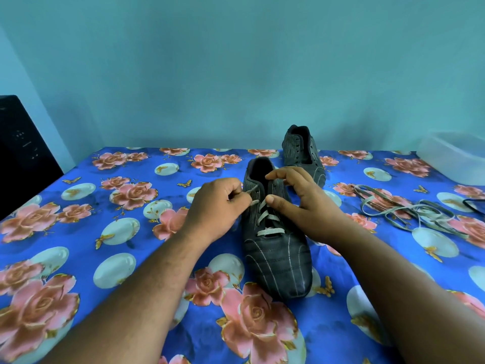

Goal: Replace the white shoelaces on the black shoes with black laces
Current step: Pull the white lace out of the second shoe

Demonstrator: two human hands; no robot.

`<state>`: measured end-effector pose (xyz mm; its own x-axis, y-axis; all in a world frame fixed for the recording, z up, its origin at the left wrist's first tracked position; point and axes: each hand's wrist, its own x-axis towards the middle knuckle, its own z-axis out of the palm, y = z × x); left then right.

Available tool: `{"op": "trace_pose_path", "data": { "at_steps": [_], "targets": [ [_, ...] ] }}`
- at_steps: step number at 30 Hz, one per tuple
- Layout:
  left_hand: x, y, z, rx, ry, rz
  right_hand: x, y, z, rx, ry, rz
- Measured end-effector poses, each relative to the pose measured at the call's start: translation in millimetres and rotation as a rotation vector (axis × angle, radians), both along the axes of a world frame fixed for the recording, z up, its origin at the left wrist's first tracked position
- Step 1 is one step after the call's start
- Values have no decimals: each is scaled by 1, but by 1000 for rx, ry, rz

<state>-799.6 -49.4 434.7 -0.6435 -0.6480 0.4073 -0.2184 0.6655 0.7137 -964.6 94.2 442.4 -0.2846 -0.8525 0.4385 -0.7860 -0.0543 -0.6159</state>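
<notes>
A black shoe with pale stripes lies in the middle of the table, toe towards me, with a white lace crossing its lower eyelets. My left hand pinches a stretch of that lace at the shoe's left side. My right hand holds the shoe's right upper edge, thumb on the tongue area. A second black shoe without a lace stands behind. A loose pale lace lies in a heap at the right. A black lace shows at the right edge.
A blue flowered cloth covers the table. A clear plastic box stands at the back right. A black box-like object stands at the left edge. A teal wall rises behind the table.
</notes>
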Motion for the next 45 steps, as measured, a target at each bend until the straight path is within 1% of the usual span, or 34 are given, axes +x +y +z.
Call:
{"op": "trace_pose_path", "data": {
  "at_steps": [4, 5, 8, 9, 12, 15, 19, 21, 23, 26, 28, 30, 32, 34, 36, 37, 41, 42, 45],
  "targets": [
    [6, -7, 1, 138, -46, 77, 2, 3, 5, 47, -25, -19],
    [7, -8, 1, 112, -83, 101, 2, 4, 7, 75, -42, -36],
    [6, -4, 4, -109, -205, 227, 0, 11, 14, 210, -122, -106],
    [5, -1, 7, -114, -227, 235, -3, 13, 16, 258, -138, -113],
    [3, 8, 13, 0, -249, 176, -6, 18, 19, 340, -194, -113],
    [1, 8, 11, 52, -187, 137, -2, 15, 18, 290, -254, -116],
    [1, 1, 4, 143, -81, 94, 2, 5, 7, 140, -243, -156],
    [2, 0, 2, 143, -86, 85, 4, 2, 3, 133, -189, -197],
    [2, 0, 0, 106, -143, 101, 3, 0, -1, 119, -60, -242],
    [2, 2, 1, 71, -173, 115, 1, 1, -1, -22, 89, -248],
    [1, 3, 1, 21, -151, 100, 3, -1, 2, -99, 201, -232],
    [0, 2, -1, -1, -97, 14, 6, -3, 3, -135, 283, -237],
    [-2, 2, -4, -11, -40, -100, 8, -5, 2, -159, 304, -248],
    [-4, 2, -7, -30, -21, -145, 8, -6, 3, -164, 300, -242],
    [-5, 3, -9, -25, -21, -151, 9, -6, 3, -134, 257, -220],
    [-5, 3, -9, -29, -20, -148, 9, -6, 3, -115, 206, -196],
    [-6, 2, -10, -54, -17, -149, 12, -5, 4, -9, -172, 10],
    [-6, 2, -10, -54, -16, -152, 11, -4, 4, 9, -229, 44],
    [-7, 2, -11, -45, -12, -162, 9, -4, 3, 38, -317, 88]
  ]
}}
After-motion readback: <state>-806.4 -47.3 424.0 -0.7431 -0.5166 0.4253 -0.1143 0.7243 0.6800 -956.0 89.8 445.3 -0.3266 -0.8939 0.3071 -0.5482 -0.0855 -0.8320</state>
